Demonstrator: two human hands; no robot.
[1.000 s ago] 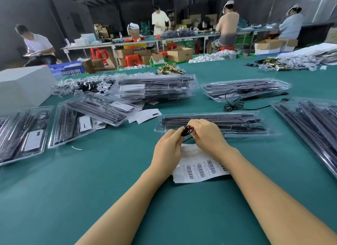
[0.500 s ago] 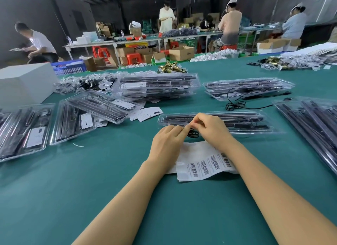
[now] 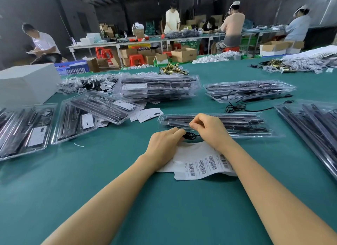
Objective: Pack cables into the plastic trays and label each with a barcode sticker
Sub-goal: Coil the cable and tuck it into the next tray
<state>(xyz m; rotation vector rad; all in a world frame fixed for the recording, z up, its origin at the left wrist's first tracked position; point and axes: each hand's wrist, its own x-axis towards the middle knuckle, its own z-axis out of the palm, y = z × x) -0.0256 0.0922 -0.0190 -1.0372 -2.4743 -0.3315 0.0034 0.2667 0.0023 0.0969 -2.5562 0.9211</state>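
I see my left hand (image 3: pixel 163 144) resting on the sheet of barcode stickers (image 3: pixel 200 162), its curled fingers holding the small coiled black cable (image 3: pixel 190 135) against the green counter (image 3: pixel 91 181). My right hand (image 3: pixel 209 129) hovers just beside it, thumb and forefinger pinched; what they pinch I cannot tell. The clear plastic tray (image 3: pixel 237 124) lies directly behind both hands.

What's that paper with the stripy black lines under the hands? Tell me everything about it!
The sticker sheet is thin white paper, a bit wrinkled, lying flat on the green table near the person. A row of barcode stickers runs across its near part; the rest looks blank. The left hand rests on its left end, and the right forearm crosses above its right end. A small black cable coil sits by its far edge.
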